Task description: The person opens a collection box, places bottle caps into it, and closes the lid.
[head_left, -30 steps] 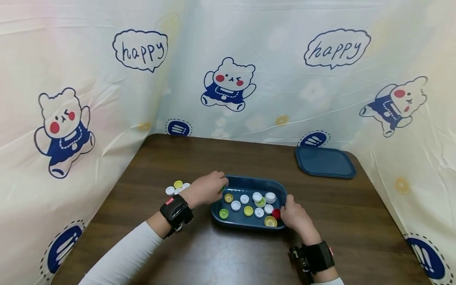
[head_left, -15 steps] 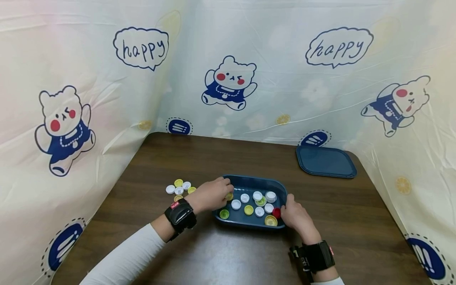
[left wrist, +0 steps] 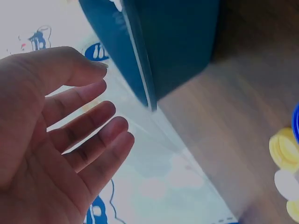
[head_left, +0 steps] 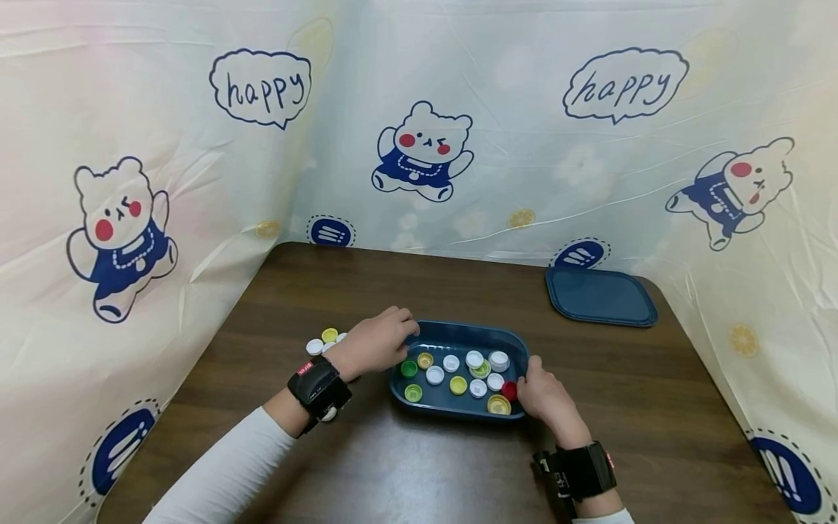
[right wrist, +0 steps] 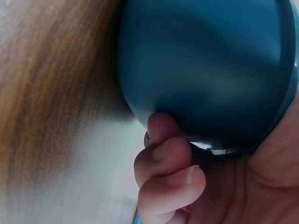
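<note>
A blue tray (head_left: 452, 336) with raised sides sits mid-table, holding several plastic bottle caps in white, yellow, green and red. Inside its left end lies a dark green cap (head_left: 409, 369), beside a yellow-gold cap (head_left: 425, 361). My left hand (head_left: 374, 340) hovers by the tray's left end. In the left wrist view, that hand (left wrist: 65, 140) has loosely bent, spread fingers with nothing between them, apart from the tray wall (left wrist: 182, 51). At the opposite end, my right hand (head_left: 546, 400) grips the tray; the right wrist view shows its curled fingers (right wrist: 170, 196) against the tray's outside.
Left of the tray, white caps (head_left: 314, 347) and yellow caps (head_left: 330, 335) lie in a group, partly hidden by my left arm. A blue cap (left wrist: 296, 122) shows at the left wrist view's edge. A flat blue tray (head_left: 602, 298) lies at the table's back right.
My left hand reached further over the tray, let go of the green cap inside it, then drew back left. The right hand stays on the tray.
</note>
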`<act>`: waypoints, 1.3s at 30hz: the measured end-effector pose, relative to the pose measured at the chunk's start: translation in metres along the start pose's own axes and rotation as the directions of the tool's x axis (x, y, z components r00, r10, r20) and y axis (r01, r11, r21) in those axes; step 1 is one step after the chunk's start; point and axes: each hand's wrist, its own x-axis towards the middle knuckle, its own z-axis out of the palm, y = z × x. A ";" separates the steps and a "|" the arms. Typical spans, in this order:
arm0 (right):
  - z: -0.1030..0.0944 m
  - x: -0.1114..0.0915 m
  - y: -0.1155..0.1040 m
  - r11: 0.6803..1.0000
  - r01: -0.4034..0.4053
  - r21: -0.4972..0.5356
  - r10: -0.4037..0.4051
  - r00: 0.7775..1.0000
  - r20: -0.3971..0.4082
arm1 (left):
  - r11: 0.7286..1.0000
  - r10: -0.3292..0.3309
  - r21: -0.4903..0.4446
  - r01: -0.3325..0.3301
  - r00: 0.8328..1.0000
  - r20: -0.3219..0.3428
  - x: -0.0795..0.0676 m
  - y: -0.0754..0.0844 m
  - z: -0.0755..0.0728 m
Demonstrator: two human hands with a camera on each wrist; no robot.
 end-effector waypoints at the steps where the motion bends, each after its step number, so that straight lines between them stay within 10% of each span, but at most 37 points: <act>1: 0.000 0.000 0.000 1.000 -0.001 0.000 0.001 1.000 0.000 | 1.000 -0.007 0.001 0.008 1.000 -0.009 -0.001 -0.003 -0.001; 13: 0.000 0.000 0.002 1.000 0.002 0.007 -0.002 1.000 -0.005 | 0.987 -0.144 -0.064 0.145 0.989 0.014 -0.009 -0.059 -0.011; 28: 0.001 0.001 0.002 1.000 0.012 0.008 -0.012 1.000 -0.009 | 0.943 -0.276 -0.165 0.290 0.956 0.100 -0.029 -0.129 0.014; 39: 0.002 0.000 0.001 1.000 0.006 0.011 -0.006 1.000 -0.010 | 0.916 -0.319 -0.169 0.363 0.917 0.240 -0.041 -0.152 0.025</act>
